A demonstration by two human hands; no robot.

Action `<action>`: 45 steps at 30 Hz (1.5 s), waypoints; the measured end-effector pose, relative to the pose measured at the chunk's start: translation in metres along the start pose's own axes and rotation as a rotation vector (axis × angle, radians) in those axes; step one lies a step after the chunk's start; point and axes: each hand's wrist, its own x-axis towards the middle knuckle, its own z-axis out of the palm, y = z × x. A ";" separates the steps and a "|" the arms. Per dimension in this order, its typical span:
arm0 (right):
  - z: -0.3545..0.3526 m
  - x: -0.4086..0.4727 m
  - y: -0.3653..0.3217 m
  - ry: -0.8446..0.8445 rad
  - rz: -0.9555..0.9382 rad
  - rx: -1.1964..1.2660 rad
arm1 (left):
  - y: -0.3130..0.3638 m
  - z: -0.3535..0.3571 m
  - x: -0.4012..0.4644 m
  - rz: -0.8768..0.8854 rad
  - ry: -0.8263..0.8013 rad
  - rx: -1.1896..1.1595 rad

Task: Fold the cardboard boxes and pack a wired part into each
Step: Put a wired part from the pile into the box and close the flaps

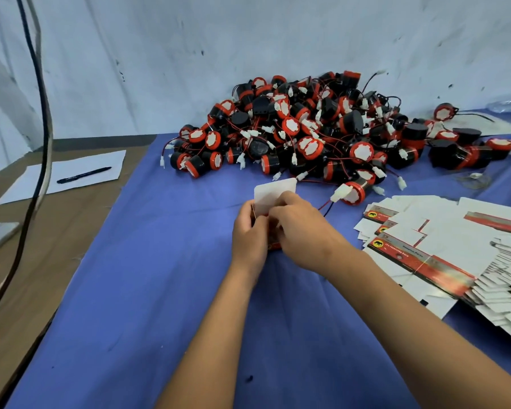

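Box (273, 196) pinched between both hands.

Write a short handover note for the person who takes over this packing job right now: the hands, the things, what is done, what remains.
Left hand and right hand: both grip one small box over the blue cloth; its white flap stands up, not tucked.
Pile of wired parts: at the back of the cloth, against the wall.
Flat boxes: fanned out on the right, unfolded.
Done: this box is partly folded. Whether a part is inside, I cannot tell.
Left: close this box, then fold and fill the others.
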 end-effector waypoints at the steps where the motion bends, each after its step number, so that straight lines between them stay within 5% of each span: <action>1: 0.000 -0.001 -0.001 0.000 -0.013 -0.063 | -0.001 0.002 0.000 0.007 0.014 0.026; 6: -0.027 -0.006 -0.002 0.187 0.089 -0.367 | -0.002 0.006 0.003 0.056 0.110 0.203; 10: -0.063 -0.008 0.008 0.073 0.382 -0.290 | -0.003 0.007 0.005 0.054 0.145 0.255; 16: -0.048 0.003 -0.009 0.177 0.248 0.091 | -0.005 0.008 0.006 0.061 0.110 0.236; 22: -0.006 0.004 -0.009 0.225 0.164 0.190 | -0.001 0.009 0.006 0.052 0.054 0.207; 27: 0.001 0.003 0.009 0.278 0.048 0.167 | -0.003 0.008 0.007 0.031 0.005 0.170; 36: 0.012 0.011 0.010 0.402 0.292 -0.075 | -0.004 0.011 0.009 -0.030 0.000 0.182; 45: 0.010 0.012 0.012 0.307 0.156 -0.058 | -0.007 0.007 0.014 -0.005 -0.017 0.208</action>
